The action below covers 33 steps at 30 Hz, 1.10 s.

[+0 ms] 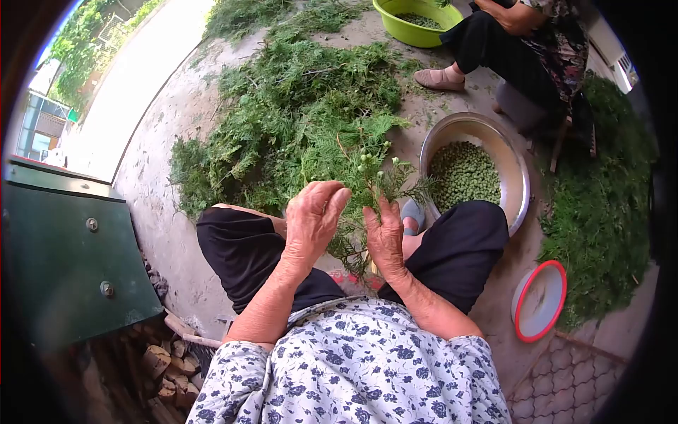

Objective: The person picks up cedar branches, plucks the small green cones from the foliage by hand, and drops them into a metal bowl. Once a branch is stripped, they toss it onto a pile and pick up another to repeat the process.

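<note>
A green sprig (pixel 364 166) with pale round cones rises between my two hands, over the lap. My right hand (pixel 385 237) is closed round its lower stems. My left hand (pixel 316 212) is at the sprig's left side with its fingers bent together; what lies between its fingertips, if anything, is hidden. To the right of the sprig is a metal basin (pixel 519 173) with many small green cones (pixel 466 173) in it. A large heap of cut green branches (pixel 282 106) lies on the ground in front of me.
Another person (pixel 522 49) sits at the upper right beside a lime-green basin (pixel 406 30). A red-rimmed bowl (pixel 540 300) leans at the right, near more branches (pixel 600 226). At the left are a dark green metal panel (pixel 70 247) and chopped wood (pixel 166 374).
</note>
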Motion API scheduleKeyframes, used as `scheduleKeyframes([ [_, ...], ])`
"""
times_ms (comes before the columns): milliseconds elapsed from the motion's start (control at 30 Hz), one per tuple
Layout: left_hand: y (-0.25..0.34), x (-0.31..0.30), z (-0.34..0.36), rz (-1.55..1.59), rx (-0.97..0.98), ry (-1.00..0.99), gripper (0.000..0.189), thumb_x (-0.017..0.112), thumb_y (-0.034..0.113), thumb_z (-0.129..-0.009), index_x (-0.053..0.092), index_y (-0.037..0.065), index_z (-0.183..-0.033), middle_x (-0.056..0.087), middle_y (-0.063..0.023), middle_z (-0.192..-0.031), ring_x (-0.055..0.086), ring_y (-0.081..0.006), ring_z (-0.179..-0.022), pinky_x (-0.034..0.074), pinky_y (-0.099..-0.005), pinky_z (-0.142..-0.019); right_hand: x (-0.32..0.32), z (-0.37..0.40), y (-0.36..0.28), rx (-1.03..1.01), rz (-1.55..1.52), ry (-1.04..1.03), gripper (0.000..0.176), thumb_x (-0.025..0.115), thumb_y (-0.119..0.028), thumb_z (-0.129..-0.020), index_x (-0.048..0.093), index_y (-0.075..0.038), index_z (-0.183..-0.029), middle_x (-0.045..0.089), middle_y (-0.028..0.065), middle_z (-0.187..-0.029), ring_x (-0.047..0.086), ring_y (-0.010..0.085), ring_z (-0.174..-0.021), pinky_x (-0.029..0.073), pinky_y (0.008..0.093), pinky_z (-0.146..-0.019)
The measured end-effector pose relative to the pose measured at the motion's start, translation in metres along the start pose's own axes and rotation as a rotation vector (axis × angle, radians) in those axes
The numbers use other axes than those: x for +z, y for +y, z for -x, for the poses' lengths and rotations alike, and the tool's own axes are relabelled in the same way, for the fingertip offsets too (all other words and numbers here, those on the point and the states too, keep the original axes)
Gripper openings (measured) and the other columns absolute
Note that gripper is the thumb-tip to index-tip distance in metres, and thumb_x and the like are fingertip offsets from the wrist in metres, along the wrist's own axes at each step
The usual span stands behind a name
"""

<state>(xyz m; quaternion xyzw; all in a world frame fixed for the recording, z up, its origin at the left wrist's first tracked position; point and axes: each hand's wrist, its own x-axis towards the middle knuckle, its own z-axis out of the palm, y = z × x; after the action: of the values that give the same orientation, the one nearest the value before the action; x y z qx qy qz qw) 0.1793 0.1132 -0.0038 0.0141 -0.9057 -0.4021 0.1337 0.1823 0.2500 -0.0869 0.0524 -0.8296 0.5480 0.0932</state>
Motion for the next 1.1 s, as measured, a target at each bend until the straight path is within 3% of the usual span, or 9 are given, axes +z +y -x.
scheduleKeyframes([
  [33, -0.002, 0.009, 0.002, 0.094, -0.081, -0.097, 0.035, 0.061, 0.031, -0.083, 0.06, -0.001, -0.096, 0.063, -0.0157, -0.084, 0.062, -0.0264, -0.076, 0.048, -0.0348, -0.068, 0.0, 0.002, -0.003, -0.013, 0.027, -0.013, 0.042, 0.06, -0.01, -0.082, 0.05, -0.006, -0.123, 0.051, 0.0238, -0.096, 0.056, 0.0389, -0.086, 0.046, 0.0404, -0.071],
  [100, -0.01, 0.031, 0.006, 0.384, -0.321, -0.152, 0.034, 0.064, 0.027, -0.084, 0.059, -0.003, -0.1, 0.064, -0.0073, -0.086, 0.058, -0.0131, -0.077, 0.046, -0.0286, -0.068, -0.002, 0.005, -0.006, -0.026, 0.054, -0.023, 0.041, 0.059, -0.01, -0.083, 0.05, -0.006, -0.122, 0.05, 0.0232, -0.095, 0.056, 0.0385, -0.085, 0.046, 0.0406, -0.069],
  [167, -0.014, 0.038, 0.005, 0.504, -0.374, -0.3, 0.039, 0.065, 0.028, -0.083, 0.058, -0.004, -0.104, 0.062, -0.0044, -0.088, 0.055, -0.0111, -0.081, 0.045, -0.0263, -0.07, -0.004, 0.009, -0.007, -0.065, 0.103, -0.114, 0.04, 0.058, -0.011, -0.083, 0.049, -0.005, -0.122, 0.048, 0.0217, -0.095, 0.055, 0.038, -0.082, 0.047, 0.0413, -0.066],
  [300, -0.008, 0.038, 0.008, 1.039, -0.666, -0.202, 0.023, 0.063, 0.019, -0.083, 0.061, -0.001, -0.095, 0.058, 0.0, -0.081, 0.05, -0.0069, -0.071, 0.041, -0.0223, -0.062, -0.006, 0.012, -0.02, -0.106, 0.132, -0.16, 0.043, 0.06, -0.012, -0.082, 0.046, -0.001, -0.122, 0.046, 0.0206, -0.098, 0.055, 0.0382, -0.082, 0.047, 0.0423, -0.065],
  [433, -0.008, 0.041, 0.006, 1.18, -0.829, -0.082, 0.013, 0.062, 0.008, -0.082, 0.058, 0.003, -0.094, 0.059, -0.001, -0.081, 0.054, -0.0082, -0.07, 0.043, -0.0227, -0.06, -0.003, 0.018, -0.024, -0.093, 0.104, -0.175, 0.05, 0.063, -0.012, -0.078, 0.044, 0.003, -0.122, 0.047, 0.0197, -0.099, 0.055, 0.0384, -0.085, 0.047, 0.0421, -0.068],
  [600, -0.019, 0.044, 0.01, 1.292, -0.882, 0.036, 0.018, 0.059, 0.007, -0.084, 0.055, 0.002, -0.1, 0.061, -0.0057, -0.092, 0.058, -0.0152, -0.082, 0.048, -0.0287, -0.073, 0.0, 0.02, -0.023, -0.071, 0.092, -0.206, 0.052, 0.064, -0.013, -0.077, 0.044, 0.002, -0.123, 0.049, 0.0197, -0.103, 0.054, 0.0386, -0.09, 0.047, 0.0418, -0.073],
  [800, -0.032, 0.04, 0.008, 1.429, -0.697, -0.033, 0.028, 0.055, 0.013, -0.087, 0.052, -0.002, -0.11, 0.059, -0.0128, -0.107, 0.054, -0.0251, -0.102, 0.04, -0.0402, -0.093, -0.005, 0.014, -0.029, -0.19, 0.234, -0.158, 0.05, 0.066, -0.014, -0.074, 0.05, 0.0, -0.12, 0.052, 0.0191, -0.11, 0.049, 0.0342, -0.102, 0.039, 0.0412, -0.089],
  [967, -0.032, 0.032, 0.002, 1.419, -0.667, -0.07, 0.028, 0.055, 0.015, -0.088, 0.051, -0.002, -0.109, 0.061, -0.0146, -0.101, 0.057, -0.0251, -0.094, 0.044, -0.0393, -0.087, -0.003, 0.015, -0.027, -0.178, 0.049, -0.225, 0.043, 0.065, -0.009, -0.073, 0.054, -0.001, -0.114, 0.056, 0.0158, -0.11, 0.05, 0.0341, -0.103, 0.041, 0.0396, -0.088],
  [1100, -0.028, 0.035, 0.007, 1.342, -0.681, -0.011, 0.018, 0.055, 0.015, -0.087, 0.054, 0.001, -0.099, 0.063, -0.0082, -0.085, 0.061, -0.0181, -0.072, 0.05, -0.0288, -0.065, -0.003, 0.015, -0.03, -0.19, -0.094, -0.343, 0.036, 0.062, 0.002, -0.074, 0.057, 0.0, -0.11, 0.058, 0.0154, -0.106, 0.057, 0.0327, -0.097, 0.047, 0.0359, -0.081],
])
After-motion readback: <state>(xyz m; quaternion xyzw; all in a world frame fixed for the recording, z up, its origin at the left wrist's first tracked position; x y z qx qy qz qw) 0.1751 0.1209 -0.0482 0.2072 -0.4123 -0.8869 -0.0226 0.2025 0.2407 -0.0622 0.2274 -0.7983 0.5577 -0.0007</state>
